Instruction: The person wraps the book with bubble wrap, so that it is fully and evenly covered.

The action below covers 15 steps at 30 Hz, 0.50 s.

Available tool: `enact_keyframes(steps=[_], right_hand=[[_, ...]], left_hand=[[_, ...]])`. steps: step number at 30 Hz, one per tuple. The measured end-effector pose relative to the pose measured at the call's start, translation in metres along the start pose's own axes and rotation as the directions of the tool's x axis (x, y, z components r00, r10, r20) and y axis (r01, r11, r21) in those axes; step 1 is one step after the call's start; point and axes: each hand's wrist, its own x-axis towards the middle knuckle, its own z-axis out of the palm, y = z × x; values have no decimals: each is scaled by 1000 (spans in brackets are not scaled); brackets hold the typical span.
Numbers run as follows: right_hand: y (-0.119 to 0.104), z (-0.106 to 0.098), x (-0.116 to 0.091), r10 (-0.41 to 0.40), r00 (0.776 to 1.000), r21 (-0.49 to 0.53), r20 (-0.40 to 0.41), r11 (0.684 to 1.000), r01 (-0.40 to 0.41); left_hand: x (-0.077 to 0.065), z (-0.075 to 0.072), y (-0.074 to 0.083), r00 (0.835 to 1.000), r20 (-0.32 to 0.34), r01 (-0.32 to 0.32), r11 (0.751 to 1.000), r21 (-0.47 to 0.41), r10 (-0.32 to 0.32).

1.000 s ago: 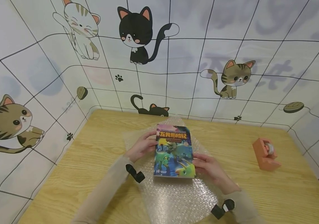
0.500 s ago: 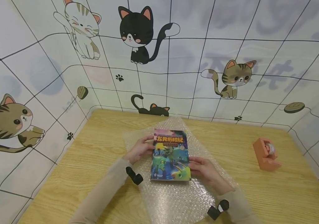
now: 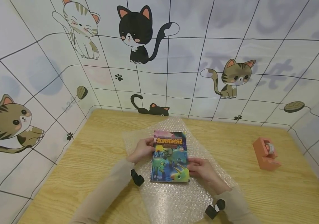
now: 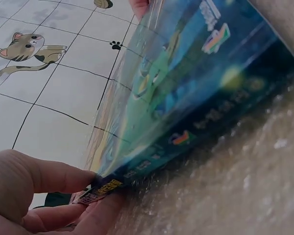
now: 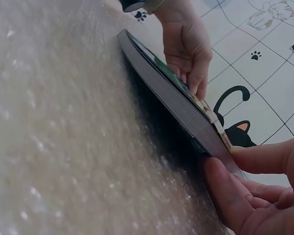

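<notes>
A colourful paperback book (image 3: 170, 158), its cover printed with dinosaurs, is face up over a sheet of bubble wrap (image 3: 173, 202). My left hand (image 3: 142, 150) pinches the upper part of its spine, thumb above and fingers beneath, as the left wrist view shows. On the opposite side, my right hand (image 3: 204, 171) holds the page edge lower down. In the right wrist view, the page block (image 5: 171, 100) shows, with a dark shadow between the book and the wrap. The fingertips under the book are partly hidden.
An orange tape dispenser (image 3: 264, 157) with a roll of tape stands at the right of the wooden table (image 3: 106, 133). Behind the table hangs a white backdrop (image 3: 187, 93) with cat drawings. A corner of the wrap reaches the table's back edge.
The book has shifted slightly left and toward me and sits lower over the bubble wrap. Both hands have moved with it, keeping their hold.
</notes>
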Motion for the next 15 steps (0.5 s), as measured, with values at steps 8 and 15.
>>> enact_keyframes(steps=[8, 15], right_hand=[[1, 2, 1, 2, 998, -72, -55, 997, -6], [4, -8, 3, -37, 999, -120, -39, 992, 32]], left_hand=[[0, 5, 6, 996, -12, -80, 979, 189, 84], [3, 10, 10, 991, 17, -131, 962, 239, 130]])
